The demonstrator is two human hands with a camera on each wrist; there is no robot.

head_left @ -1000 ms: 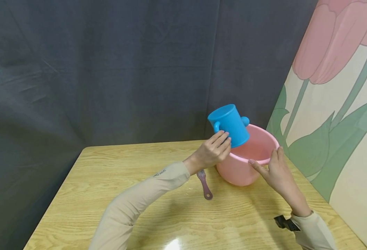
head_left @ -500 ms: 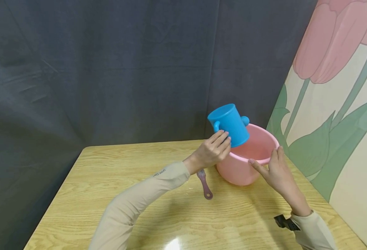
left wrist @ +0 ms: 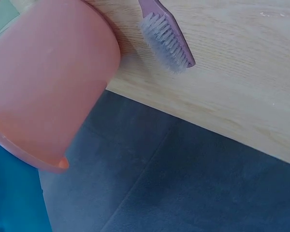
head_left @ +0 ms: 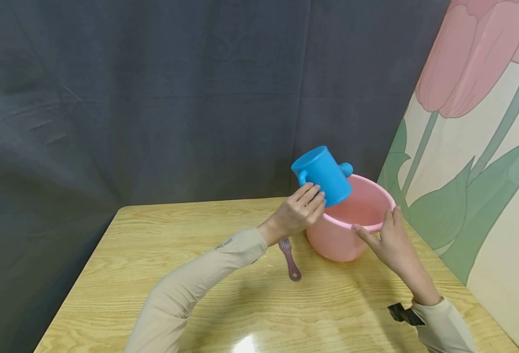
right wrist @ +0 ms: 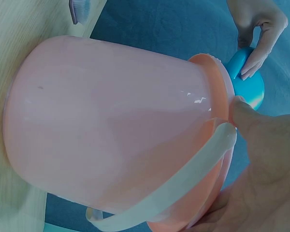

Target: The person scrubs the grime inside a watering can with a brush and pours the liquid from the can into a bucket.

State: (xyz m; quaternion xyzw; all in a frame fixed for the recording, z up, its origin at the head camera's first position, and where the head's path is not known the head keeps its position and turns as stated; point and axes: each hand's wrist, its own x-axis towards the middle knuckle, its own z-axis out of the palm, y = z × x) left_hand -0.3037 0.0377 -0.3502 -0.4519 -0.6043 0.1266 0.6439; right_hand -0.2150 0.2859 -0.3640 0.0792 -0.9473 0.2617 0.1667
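Note:
A blue plastic cup (head_left: 325, 175) with a loop handle and a round knob on its far side is tilted over the pink bucket (head_left: 339, 242). My left hand (head_left: 297, 212) grips the cup by its handle side; its fingertips partly cover the handle. Whether anything is inside the cup cannot be seen. The bucket stands upright on the table, with a pale carrying handle (right wrist: 169, 193) hanging at its side in the right wrist view. My right hand (head_left: 398, 245) holds the near right rim, thumb at the edge. Only part of the cup appears in the left wrist view.
A purple scrub brush (head_left: 290, 262) with pale bristles lies on the wooden table (head_left: 175, 255), left of the bucket. Small wet-looking spots lie near it. A dark curtain (head_left: 175, 98) hangs behind, and a wall painted with tulips (head_left: 506, 211) borders the right side.
The blue cup has tipped a little further and shifted slightly left with my left hand. My right hand and the bucket stay in place.

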